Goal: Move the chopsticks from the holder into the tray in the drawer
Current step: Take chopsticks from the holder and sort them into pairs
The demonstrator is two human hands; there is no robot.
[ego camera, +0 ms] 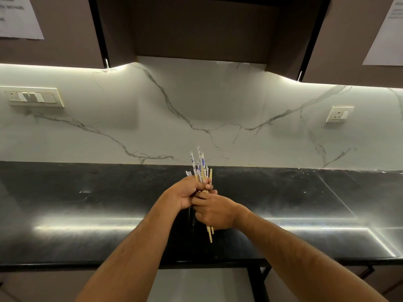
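Between both hands' fingers [201,188]: bundled chopsticks [201,168].

Black counter, marble wall, dark cabinets in front of me.
I face a glossy black countertop [87,214] under a white veined backsplash [218,105]. I see a switch panel [35,97] at left, a socket [339,114] at right, and papers [17,16] taped on the cabinets [65,40] overhead.

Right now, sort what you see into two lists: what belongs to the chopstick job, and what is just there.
Part of the job:
- chopsticks, a bundle held upright
- left hand, gripping the bundle
- right hand, gripping it lower down
- dark holder, mostly hidden behind the hands

Just there:
- black counter
- marble wall
- switch panel
- socket
- papers on the cupboards
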